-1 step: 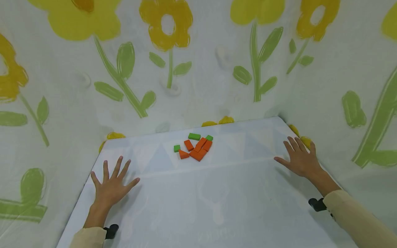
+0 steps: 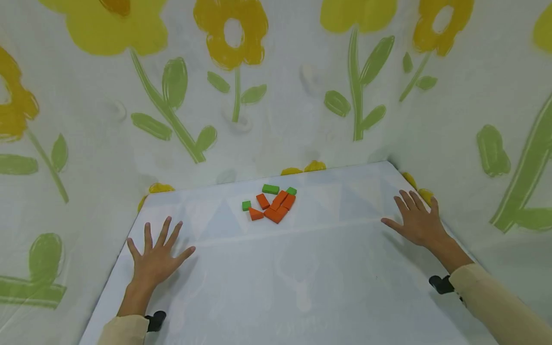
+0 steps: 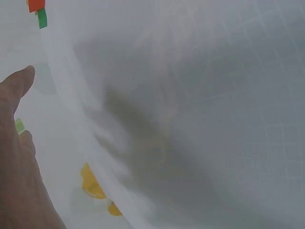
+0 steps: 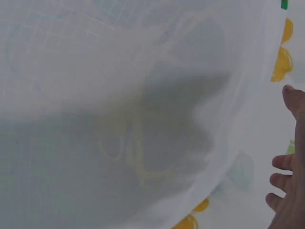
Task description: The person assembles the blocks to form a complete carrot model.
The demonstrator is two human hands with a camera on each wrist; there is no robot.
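My left hand hovers over the left side of the white table, fingers spread and holding nothing. On the right, my right hand is also spread above the table near its right edge, with nothing in it. Between them, toward the far edge, lies a small group of orange and green blocks. Several orange blocks touch one another, and an orange wedge lies at their left. A long green block sits behind them, a small green block at the left, another green piece at the right.
A white cloth printed with yellow flowers and green leaves hangs behind the table and along both sides. Dark straps with a black piece sit at both wrists. In both wrist views the hands cast shadows on the tabletop.
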